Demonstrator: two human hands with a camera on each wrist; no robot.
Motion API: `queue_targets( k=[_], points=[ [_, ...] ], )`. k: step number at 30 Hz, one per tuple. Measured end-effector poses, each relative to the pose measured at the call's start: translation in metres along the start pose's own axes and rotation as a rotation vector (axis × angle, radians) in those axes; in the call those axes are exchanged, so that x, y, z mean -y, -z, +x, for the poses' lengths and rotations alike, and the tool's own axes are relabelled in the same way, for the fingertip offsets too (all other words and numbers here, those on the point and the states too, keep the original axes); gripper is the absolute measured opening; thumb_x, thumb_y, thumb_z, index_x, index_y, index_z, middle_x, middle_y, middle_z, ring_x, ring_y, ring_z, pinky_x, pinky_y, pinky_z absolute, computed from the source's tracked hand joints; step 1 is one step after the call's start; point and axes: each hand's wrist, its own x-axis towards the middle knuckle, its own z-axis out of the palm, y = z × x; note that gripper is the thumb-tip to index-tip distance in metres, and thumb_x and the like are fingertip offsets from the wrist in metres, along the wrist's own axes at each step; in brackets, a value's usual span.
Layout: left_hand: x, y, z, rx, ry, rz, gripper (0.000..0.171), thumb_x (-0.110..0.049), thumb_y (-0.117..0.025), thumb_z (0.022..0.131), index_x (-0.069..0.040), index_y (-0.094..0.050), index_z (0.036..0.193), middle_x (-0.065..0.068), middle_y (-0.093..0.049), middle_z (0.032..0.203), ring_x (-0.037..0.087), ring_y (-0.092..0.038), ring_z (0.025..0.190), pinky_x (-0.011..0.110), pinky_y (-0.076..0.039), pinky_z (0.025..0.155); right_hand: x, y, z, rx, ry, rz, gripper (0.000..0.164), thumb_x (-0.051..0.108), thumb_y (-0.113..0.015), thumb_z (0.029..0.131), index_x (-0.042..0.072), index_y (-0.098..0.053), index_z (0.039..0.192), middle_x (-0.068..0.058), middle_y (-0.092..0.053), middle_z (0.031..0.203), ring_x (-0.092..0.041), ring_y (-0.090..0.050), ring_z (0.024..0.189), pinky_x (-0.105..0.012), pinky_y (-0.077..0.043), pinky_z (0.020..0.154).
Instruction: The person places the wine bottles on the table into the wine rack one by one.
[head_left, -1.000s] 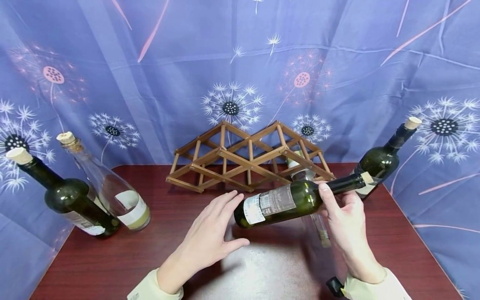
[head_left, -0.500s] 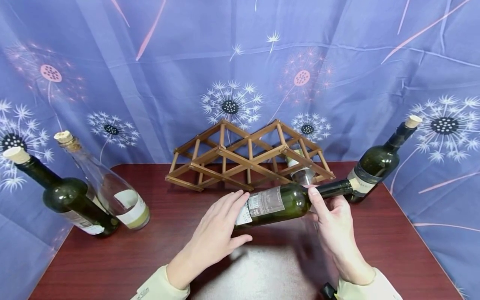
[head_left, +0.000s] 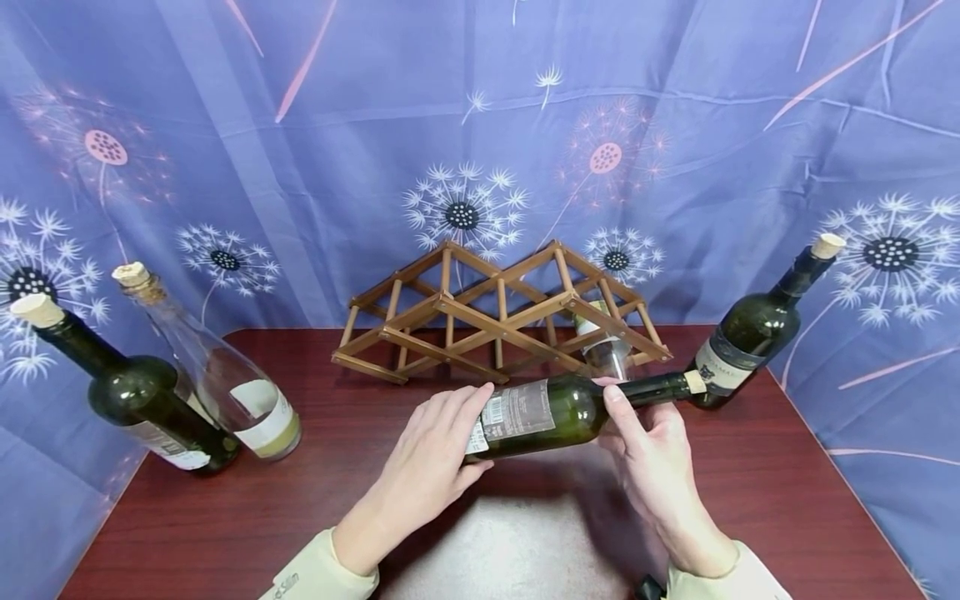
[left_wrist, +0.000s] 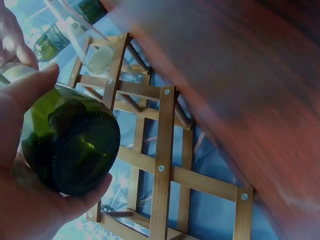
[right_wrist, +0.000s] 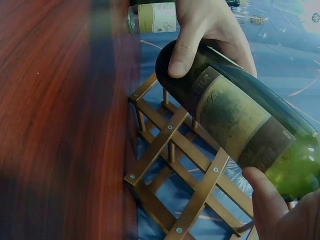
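Observation:
A corked green wine bottle (head_left: 573, 408) is held nearly level above the table, its neck to the right. My left hand (head_left: 427, 454) grips its base end; the left wrist view shows thumb and fingers on either side of the round bottom (left_wrist: 85, 150). Around the shoulder and lower neck, my right hand (head_left: 652, 467) holds it with the thumb on top. The right wrist view shows its front label (right_wrist: 232, 117). Behind stands a wooden lattice wine rack (head_left: 472, 317). A clear bottle (head_left: 611, 358) lies in the rack's right side, partly hidden by the held bottle and right hand.
At left stand a corked dark green bottle (head_left: 138, 392) and a corked clear bottle (head_left: 262, 417). Another corked dark bottle (head_left: 750, 333) stands at right, near the held cork. A small black object (head_left: 648, 588) lies by the right sleeve. A patterned curtain (head_left: 337, 167) hangs behind the table.
The held bottle has shifted left and slightly down in the right hand, coming nearly level. My left hand, which was beside the base, has moved onto it and now grips it.

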Motion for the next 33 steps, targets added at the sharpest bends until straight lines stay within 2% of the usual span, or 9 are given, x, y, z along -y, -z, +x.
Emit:
queue_targets(
  k=[8,15,18,20,25,27,30,33],
  points=[
    [0.005,0.006,-0.003,0.023,0.010,-0.017,0.099,-0.034,-0.083,0.077,-0.011,-0.029,0.156,0.007,-0.045,0.142,0.026,-0.045,0.126,0.046,-0.039,0.102,-0.001,-0.001,0.000,0.045,-0.016,-0.015,0.040,0.020,-0.054,0.104,-0.009,-0.049,0.131,-0.016,-0.061,0.124,-0.023,-0.069,0.100,-0.039,-0.056,0.081],
    [0.012,0.012,-0.007,0.048,0.026,-0.043,0.096,-0.034,-0.082,0.079,-0.011,-0.030,0.156,0.004,-0.045,0.143,0.024,-0.045,0.127,0.045,-0.039,0.102,0.005,0.005,0.001,0.044,0.063,0.036,0.031,0.010,-0.053,0.103,0.000,-0.042,0.129,-0.014,-0.063,0.122,-0.022,-0.068,0.104,-0.049,-0.053,0.083],
    [0.014,0.015,-0.010,0.068,0.034,-0.044,0.093,-0.035,-0.080,0.080,-0.011,-0.031,0.155,0.002,-0.044,0.143,0.022,-0.044,0.127,0.044,-0.038,0.103,0.007,0.006,0.001,0.030,0.110,0.042,0.036,0.005,-0.054,0.101,0.001,-0.036,0.133,-0.017,-0.059,0.126,-0.025,-0.066,0.109,-0.048,-0.053,0.084],
    [0.014,0.016,-0.012,0.082,0.041,-0.046,0.092,-0.037,-0.079,0.081,-0.012,-0.031,0.156,0.001,-0.044,0.144,0.021,-0.044,0.128,0.042,-0.038,0.103,0.007,0.006,0.001,0.007,0.133,0.013,0.045,0.003,-0.055,0.100,0.002,-0.031,0.139,-0.020,-0.054,0.132,-0.026,-0.065,0.111,-0.043,-0.054,0.083],
    [0.016,0.021,-0.017,0.096,0.060,-0.070,0.092,-0.040,-0.078,0.081,-0.013,-0.031,0.156,-0.001,-0.044,0.144,0.019,-0.044,0.128,0.042,-0.039,0.101,0.006,0.008,0.002,-0.039,0.247,-0.166,0.065,-0.008,-0.058,0.094,0.004,-0.024,0.148,-0.019,-0.045,0.139,-0.023,-0.062,0.117,-0.027,-0.049,0.093],
    [0.017,0.023,-0.019,0.094,0.067,-0.075,0.092,-0.040,-0.078,0.081,-0.013,-0.032,0.155,-0.001,-0.045,0.143,0.019,-0.045,0.127,0.042,-0.040,0.100,0.007,0.008,0.003,-0.052,0.327,-0.239,0.071,-0.014,-0.060,0.090,0.003,-0.025,0.149,-0.016,-0.045,0.140,-0.021,-0.057,0.121,-0.027,-0.044,0.099],
    [0.020,0.027,-0.020,0.088,0.072,-0.077,0.092,-0.040,-0.079,0.079,-0.014,-0.033,0.155,-0.002,-0.046,0.143,0.018,-0.046,0.125,0.042,-0.041,0.098,0.013,0.005,0.002,-0.044,0.490,-0.427,0.076,-0.017,-0.065,0.083,-0.003,-0.029,0.148,-0.015,-0.045,0.142,-0.022,-0.048,0.128,-0.027,-0.037,0.105],
    [0.022,0.031,-0.021,0.089,0.076,-0.072,0.092,-0.039,-0.080,0.078,-0.015,-0.034,0.154,-0.003,-0.046,0.142,0.017,-0.047,0.123,0.042,-0.042,0.096,0.024,-0.001,0.000,-0.015,0.714,-0.675,0.071,-0.013,-0.068,0.078,-0.011,-0.037,0.141,-0.022,-0.046,0.140,-0.029,-0.042,0.133,-0.032,-0.030,0.111]
  ],
)
